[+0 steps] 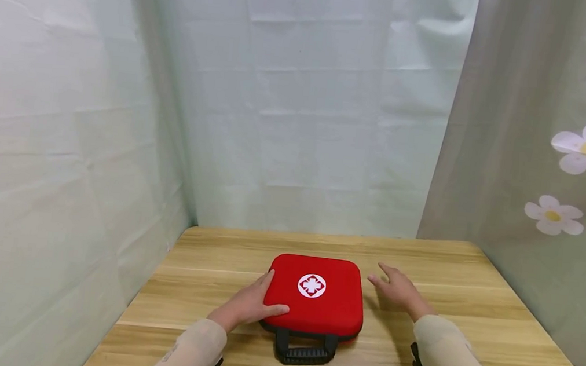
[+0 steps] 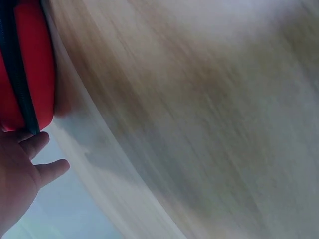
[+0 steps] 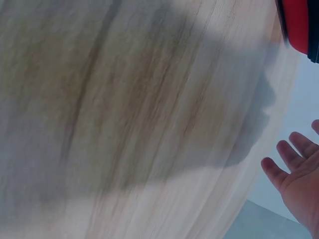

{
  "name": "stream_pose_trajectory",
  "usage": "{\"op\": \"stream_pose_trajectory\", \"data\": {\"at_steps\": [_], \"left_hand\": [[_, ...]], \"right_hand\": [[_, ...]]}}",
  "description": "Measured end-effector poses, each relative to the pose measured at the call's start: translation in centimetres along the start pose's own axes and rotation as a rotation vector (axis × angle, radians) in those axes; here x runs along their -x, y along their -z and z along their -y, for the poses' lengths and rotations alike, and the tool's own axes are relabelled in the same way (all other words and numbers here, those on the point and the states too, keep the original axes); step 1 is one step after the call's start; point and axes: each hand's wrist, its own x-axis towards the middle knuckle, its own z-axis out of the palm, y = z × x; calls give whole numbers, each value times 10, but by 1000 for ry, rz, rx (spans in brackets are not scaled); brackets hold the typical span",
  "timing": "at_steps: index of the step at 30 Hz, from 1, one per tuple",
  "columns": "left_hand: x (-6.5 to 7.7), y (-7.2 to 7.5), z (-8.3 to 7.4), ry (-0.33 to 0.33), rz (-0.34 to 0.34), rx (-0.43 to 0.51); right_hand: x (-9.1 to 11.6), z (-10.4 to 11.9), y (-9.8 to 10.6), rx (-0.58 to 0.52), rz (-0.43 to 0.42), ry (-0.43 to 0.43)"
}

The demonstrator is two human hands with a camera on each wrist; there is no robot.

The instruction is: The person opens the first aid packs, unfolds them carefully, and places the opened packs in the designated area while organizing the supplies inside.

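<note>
A red first-aid case (image 1: 337,306) lies flat on the wooden table, a round white cross emblem (image 1: 312,286) on its lid. Its black carry handle (image 1: 307,354) points toward me. My left hand (image 1: 250,303) rests against the case's left side, thumb over the lid's near-left corner and the other fingers along the edge. In the left wrist view, loosely spread fingers of that hand (image 2: 22,174) are beside the case's zipper (image 2: 20,74). Apart from the case, to its right, my right hand (image 1: 400,290) hovers above the table with fingers spread, holding nothing.
The wooden table (image 1: 200,291) runs back to a pale hanging curtain (image 1: 309,120). More curtain hangs along the left side, and a flower-printed one (image 1: 509,167) borders the right. Both forearms come in from the near edge.
</note>
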Motion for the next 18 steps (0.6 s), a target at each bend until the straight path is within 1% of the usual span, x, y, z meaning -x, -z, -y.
{"op": "stream_pose_trajectory", "data": {"at_steps": [5,8,14,18], "left_hand": [[1,-1,0,-11,-1,5],[0,-2,0,-23,0,2],[1,-3,1,-38,1,29],[2,-3,2,-35,6,34]], "right_hand": [[-2,-1,-2,-57,7,-13],[-4,-2,-2,-92,14,-36],[-9,-6,2,-106,16,-25],[-13,-8,4,-122,41,-15]]}}
